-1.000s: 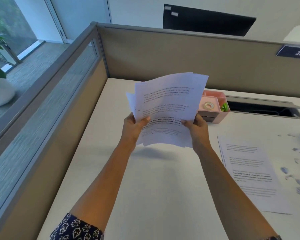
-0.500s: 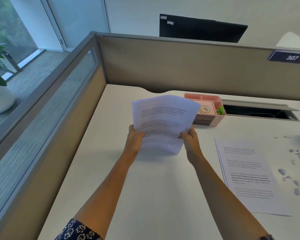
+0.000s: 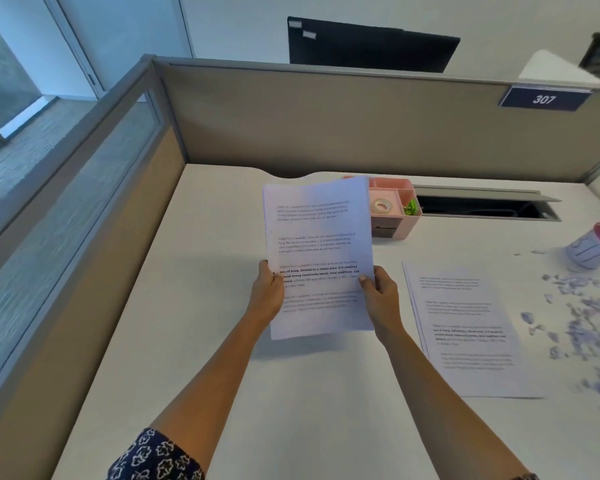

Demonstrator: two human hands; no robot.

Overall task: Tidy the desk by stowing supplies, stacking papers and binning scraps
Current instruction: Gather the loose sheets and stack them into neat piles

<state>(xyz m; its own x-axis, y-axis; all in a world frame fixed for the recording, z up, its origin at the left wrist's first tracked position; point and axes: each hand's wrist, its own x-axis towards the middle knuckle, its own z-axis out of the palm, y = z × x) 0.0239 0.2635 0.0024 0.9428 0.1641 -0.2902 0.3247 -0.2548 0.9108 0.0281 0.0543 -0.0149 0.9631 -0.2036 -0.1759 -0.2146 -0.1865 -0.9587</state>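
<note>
I hold a sheaf of printed papers (image 3: pixel 317 251) upright above the white desk (image 3: pixel 222 393). My left hand (image 3: pixel 267 292) grips its left edge and my right hand (image 3: pixel 378 296) grips its right edge, thumbs on the front page. The sheets look squared together. More printed papers (image 3: pixel 465 330) lie flat on the desk to the right. Torn paper scraps (image 3: pixel 582 327) are scattered at the far right. A pink organiser tray (image 3: pixel 399 209) with a tape roll (image 3: pixel 381 205) and green clips (image 3: pixel 411 206) stands behind the held sheaf, partly hidden by it.
A small tub with a pink rim (image 3: pixel 596 249) lies tilted at the right edge. A cable slot (image 3: pixel 482 206) opens in the desk at the back. Tan partition walls (image 3: pixel 361 126) close off the back and left sides.
The fanned, uneven sheets have been brought into one aligned sheaf and lowered closer to the desk. Both hands have slid to the sheaf's side edges.
</note>
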